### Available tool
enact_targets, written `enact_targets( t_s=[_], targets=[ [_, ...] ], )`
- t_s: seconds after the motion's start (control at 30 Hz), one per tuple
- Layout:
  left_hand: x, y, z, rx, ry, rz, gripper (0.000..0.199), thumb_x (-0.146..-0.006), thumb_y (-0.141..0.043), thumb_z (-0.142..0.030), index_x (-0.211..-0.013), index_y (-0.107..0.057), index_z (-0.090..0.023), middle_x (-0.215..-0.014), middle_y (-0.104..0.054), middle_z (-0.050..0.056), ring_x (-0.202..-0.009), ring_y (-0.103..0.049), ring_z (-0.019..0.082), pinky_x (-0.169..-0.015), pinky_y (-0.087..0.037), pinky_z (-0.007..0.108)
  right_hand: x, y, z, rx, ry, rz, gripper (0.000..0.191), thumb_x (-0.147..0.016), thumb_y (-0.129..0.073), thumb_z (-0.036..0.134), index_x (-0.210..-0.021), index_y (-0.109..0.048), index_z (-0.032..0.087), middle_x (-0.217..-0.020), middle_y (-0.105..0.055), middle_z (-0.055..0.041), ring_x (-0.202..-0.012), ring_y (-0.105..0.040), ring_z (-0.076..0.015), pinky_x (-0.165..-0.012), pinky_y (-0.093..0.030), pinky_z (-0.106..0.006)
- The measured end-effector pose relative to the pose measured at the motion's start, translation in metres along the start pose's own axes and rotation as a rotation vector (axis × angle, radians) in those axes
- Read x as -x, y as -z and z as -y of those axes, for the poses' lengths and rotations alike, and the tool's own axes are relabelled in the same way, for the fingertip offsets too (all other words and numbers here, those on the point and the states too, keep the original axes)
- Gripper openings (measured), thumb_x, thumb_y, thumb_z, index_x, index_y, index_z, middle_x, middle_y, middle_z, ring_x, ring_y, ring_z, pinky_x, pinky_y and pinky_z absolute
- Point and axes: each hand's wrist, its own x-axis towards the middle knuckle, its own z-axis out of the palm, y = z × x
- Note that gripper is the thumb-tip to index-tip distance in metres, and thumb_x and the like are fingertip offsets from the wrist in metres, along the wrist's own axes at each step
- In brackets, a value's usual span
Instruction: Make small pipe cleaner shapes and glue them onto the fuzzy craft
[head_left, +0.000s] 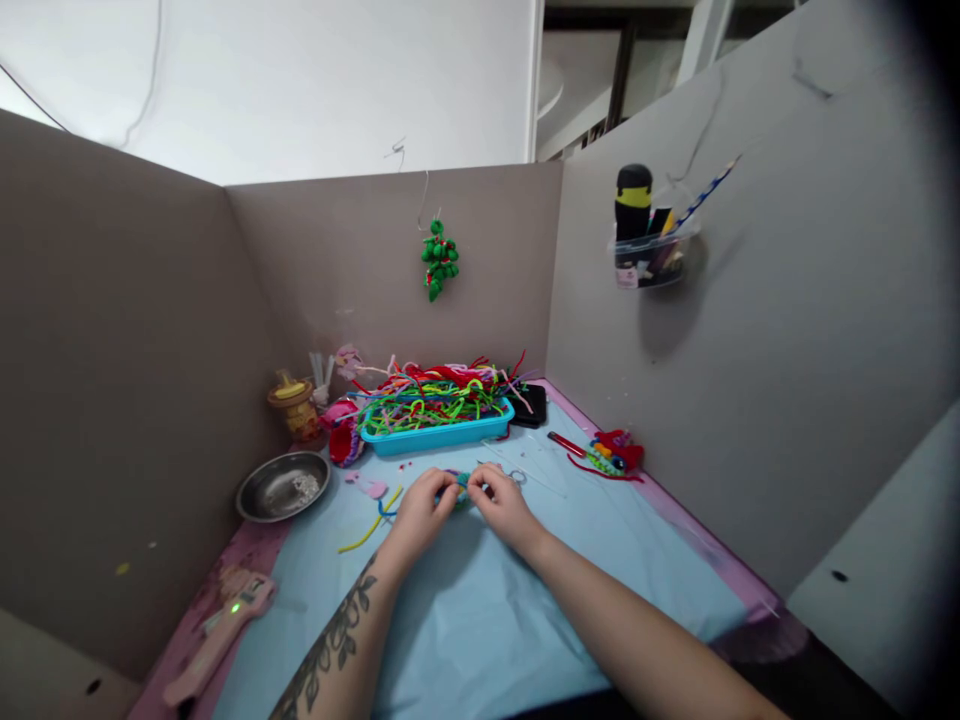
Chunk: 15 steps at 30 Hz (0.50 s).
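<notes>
Both hands meet over the light blue cloth (480,610), in front of the blue tray. A small multicoloured fuzzy piece (462,482), with blue, green and purple in it, sits between them. My left hand (426,508) has its fingers closed on the piece's left side. My right hand (501,503) pinches at its right side, and its fingertips hide part of it. A yellow fuzzy stem (369,528) and a short blue one (385,510) lie left of my left hand. Scissor handles (517,477) show just beyond my right hand.
A blue tray (439,436) heaped with colourful stems stands at the back. Metal bowl (283,487) and pink glue gun (222,638) are at left. At right lie a red cutter (568,444) and a colourful fuzzy bundle (616,452). Grey panels (405,270) enclose the table.
</notes>
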Motion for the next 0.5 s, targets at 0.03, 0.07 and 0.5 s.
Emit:
enact_targets(
  t_s=[0.03,0.07,0.5],
  targets=[
    [-0.0002,0.0001,0.0,0.004,-0.001,0.005,0.018,-0.084,-0.045,-0.028,-0.075,-0.058,-0.018,-0.076,-0.058,0.003,-0.073,-0.054,0.016,-0.069,-0.041,0.027,-0.0002,0.0008,0.0007,-0.002,0.0,-0.007,0.013,-0.079,-0.049,0.015,-0.067,-0.052,0.019,-0.072,-0.052,-0.0008,-0.071,-0.05,-0.0145,-0.058,-0.038,-0.023],
    [-0.0004,0.0002,-0.0002,0.01,0.002,0.011,0.018,-0.084,-0.045,-0.028,-0.075,-0.058,-0.018,-0.076,-0.058,0.003,-0.073,-0.053,0.016,-0.069,-0.041,0.027,-0.0004,0.0013,0.0012,-0.004,0.0,-0.011,0.013,-0.079,-0.049,0.015,-0.067,-0.052,0.019,-0.072,-0.052,-0.0009,-0.072,-0.05,-0.0146,-0.057,-0.038,-0.023],
    [-0.0013,-0.0003,-0.0014,0.079,0.043,0.0,0.021,-0.084,-0.046,-0.031,-0.075,-0.059,-0.018,-0.076,-0.059,0.003,-0.073,-0.054,0.016,-0.069,-0.043,0.027,-0.0014,-0.0033,-0.0035,-0.103,-0.028,0.038,0.01,-0.077,-0.053,0.016,-0.067,-0.054,0.019,-0.074,-0.051,-0.0009,-0.075,-0.051,-0.0151,-0.061,-0.039,-0.024]
  ],
)
